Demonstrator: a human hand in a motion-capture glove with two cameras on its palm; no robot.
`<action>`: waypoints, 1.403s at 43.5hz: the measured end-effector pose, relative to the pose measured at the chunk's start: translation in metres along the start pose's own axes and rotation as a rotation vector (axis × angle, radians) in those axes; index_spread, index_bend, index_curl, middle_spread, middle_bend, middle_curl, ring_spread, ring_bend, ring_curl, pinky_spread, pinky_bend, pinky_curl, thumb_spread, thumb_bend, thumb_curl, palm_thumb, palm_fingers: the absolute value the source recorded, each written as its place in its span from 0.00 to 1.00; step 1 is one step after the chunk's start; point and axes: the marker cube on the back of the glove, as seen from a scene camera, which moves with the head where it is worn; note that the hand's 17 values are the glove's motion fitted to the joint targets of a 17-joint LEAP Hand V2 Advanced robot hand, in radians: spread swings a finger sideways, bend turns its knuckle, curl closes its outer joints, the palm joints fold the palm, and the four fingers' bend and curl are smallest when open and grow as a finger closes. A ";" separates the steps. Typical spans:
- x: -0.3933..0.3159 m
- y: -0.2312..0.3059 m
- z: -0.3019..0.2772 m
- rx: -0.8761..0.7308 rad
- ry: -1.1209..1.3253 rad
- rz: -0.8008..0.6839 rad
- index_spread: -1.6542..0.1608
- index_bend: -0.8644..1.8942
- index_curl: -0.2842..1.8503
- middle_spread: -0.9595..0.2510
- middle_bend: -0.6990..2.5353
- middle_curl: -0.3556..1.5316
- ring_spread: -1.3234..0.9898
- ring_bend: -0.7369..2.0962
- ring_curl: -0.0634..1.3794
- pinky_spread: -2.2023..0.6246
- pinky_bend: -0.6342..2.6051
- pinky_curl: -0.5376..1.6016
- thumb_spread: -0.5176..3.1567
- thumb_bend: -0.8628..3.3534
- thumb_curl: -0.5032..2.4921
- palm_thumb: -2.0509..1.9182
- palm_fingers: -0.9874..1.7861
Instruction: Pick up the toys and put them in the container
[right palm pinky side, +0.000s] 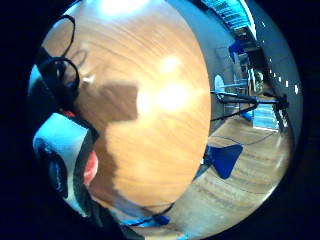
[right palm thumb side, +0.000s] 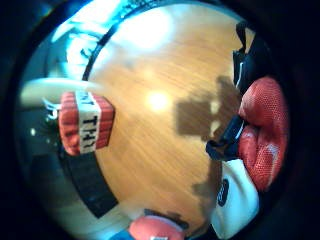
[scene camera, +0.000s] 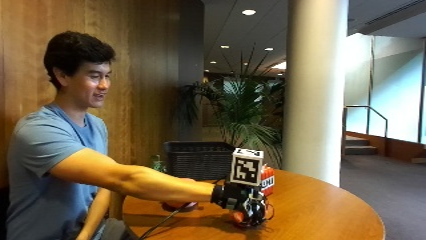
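Down low over the wooden surface (scene camera: 319, 210), an orange toy (right palm thumb side: 265, 130) sits curled inside the gloved right hand (scene camera: 243, 202), its fingers wrapped round it; the red TNT block (right palm thumb side: 85, 122) stands just behind, container (scene camera: 200, 160) beyond.

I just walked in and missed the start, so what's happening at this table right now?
A person seated at a round wooden table is reaching out with their gloved right hand, whose fingers are curled round a red-orange toy just above the tabletop. A red TNT block toy sits further along the table, untouched. A dark mesh container stands behind the table; the held toy has not gone in yet.
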 end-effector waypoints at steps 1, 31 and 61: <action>0.001 0.001 -0.005 0.003 0.001 0.009 0.74 0.39 0.20 0.62 0.34 0.37 0.42 0.64 0.36 0.65 0.55 0.43 0.45 0.27 0.33 0.68 0.70; -0.083 0.130 -0.285 0.389 0.018 -0.015 0.71 0.43 0.27 0.43 0.37 0.45 0.38 0.62 0.38 0.63 0.51 0.45 0.35 0.26 0.42 0.70 0.74; -0.363 0.262 -0.302 0.395 -0.113 -0.425 0.70 0.41 0.33 0.38 0.37 0.54 0.38 0.63 0.41 0.63 0.50 0.46 0.31 0.25 0.49 0.69 0.74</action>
